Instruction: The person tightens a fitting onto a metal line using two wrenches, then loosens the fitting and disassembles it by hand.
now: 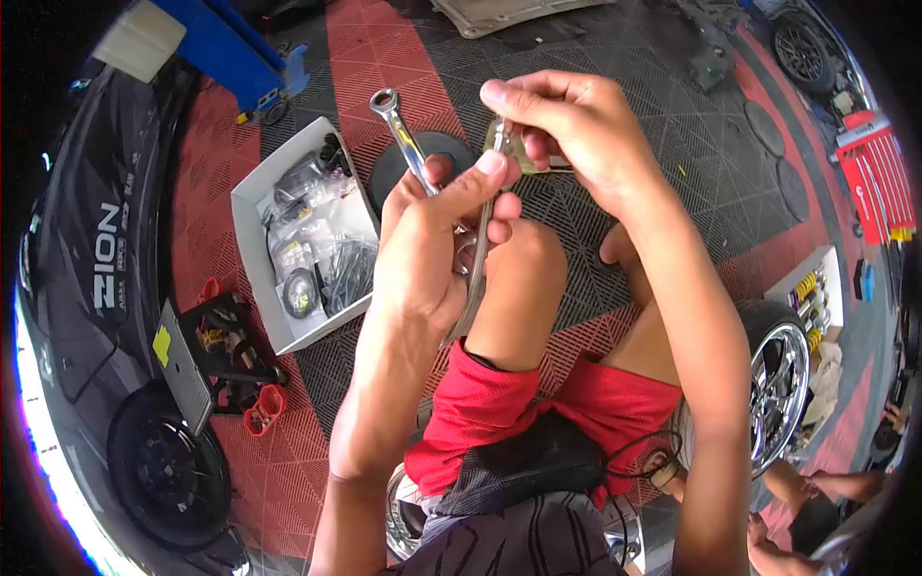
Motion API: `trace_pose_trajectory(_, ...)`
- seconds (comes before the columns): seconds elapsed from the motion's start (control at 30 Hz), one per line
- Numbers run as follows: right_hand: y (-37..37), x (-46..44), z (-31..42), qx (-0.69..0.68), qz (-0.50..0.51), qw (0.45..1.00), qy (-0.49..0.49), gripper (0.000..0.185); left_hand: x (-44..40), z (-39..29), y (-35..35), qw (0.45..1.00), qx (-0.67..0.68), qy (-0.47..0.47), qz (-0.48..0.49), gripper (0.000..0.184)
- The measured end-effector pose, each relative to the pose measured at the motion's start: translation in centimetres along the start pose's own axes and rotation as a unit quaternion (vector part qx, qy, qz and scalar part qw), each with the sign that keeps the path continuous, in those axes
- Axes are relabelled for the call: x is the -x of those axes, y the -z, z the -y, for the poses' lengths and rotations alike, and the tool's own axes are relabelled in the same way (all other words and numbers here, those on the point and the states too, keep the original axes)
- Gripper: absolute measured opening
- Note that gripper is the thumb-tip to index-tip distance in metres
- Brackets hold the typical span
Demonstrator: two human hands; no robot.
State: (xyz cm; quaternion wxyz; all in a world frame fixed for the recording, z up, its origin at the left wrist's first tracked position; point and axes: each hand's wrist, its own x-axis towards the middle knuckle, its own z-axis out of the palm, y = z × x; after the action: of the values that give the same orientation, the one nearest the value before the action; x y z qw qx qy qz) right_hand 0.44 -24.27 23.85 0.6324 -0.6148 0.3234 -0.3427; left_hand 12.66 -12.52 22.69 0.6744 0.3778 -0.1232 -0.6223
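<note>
My left hand [427, 226] is closed around a shiny ratcheting wrench [411, 149], its ring end pointing up and away. The same hand also grips a thin grey line [477, 274], which looks braided and hangs down past my wrist. At the line's upper end is a small metal fitting [499, 134], just above my left thumb. My right hand [581, 120] has its thumb and fingers pinched together at this fitting, hiding part of it. Behind the fingers shows a yellowish, see-through piece, too covered to name.
A white box [252, 197] of bagged parts stands left of my knees. Beyond it are a dark car [86, 278] and a blue lift post [226, 53]. On the right are a chrome wheel [780, 384], a red tool chest [872, 178] and another person's hands [768, 547].
</note>
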Motion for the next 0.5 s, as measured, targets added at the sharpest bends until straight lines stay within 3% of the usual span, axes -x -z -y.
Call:
trace_pose_trajectory(0.1,-1.0,-0.6,1.8,0.002,0.0,1.0,0.012,0.03,0.4,-1.7,-0.7,0.999,0.017,-0.02,0.02,0.034)
trace_pose_trajectory(0.17,-1.4,-0.9,2.6,0.012,-0.017,1.0,0.011,0.029,0.5,-2.5,-1.2,0.999,0.007,-0.043,0.001,0.023)
trace_pose_trajectory(0.27,-1.7,-1.7,3.0,0.011,-0.01,0.999,0.028,0.027,-0.4,-3.8,-0.5,0.987,0.126,0.072,0.072,0.018)
trace_pose_trajectory(0.5,-2.5,-3.4,3.0,0.013,0.006,1.0,0.007,0.027,-2.3,-4.6,1.1,0.942,0.278,0.132,0.133,0.028)
